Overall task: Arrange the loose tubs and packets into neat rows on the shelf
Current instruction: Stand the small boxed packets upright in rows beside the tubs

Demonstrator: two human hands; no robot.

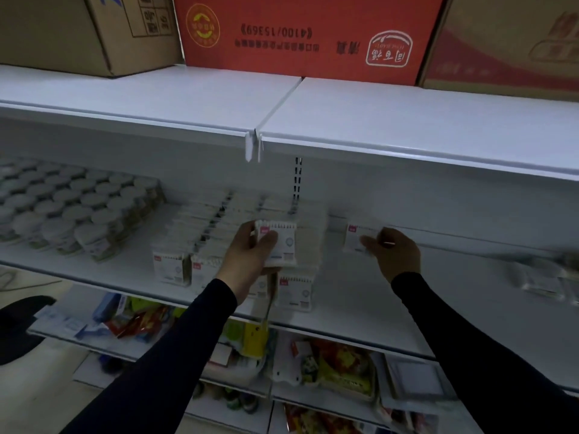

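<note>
Shelf mostly tidy, packets still going in.
Tubs [72,211] at left stand in rows; the left hand [250,258] grips one packet [279,242] above the rows, the right hand [394,252] pinches another [355,236] farther right; blurred loose items [545,277] remain far right.
</note>
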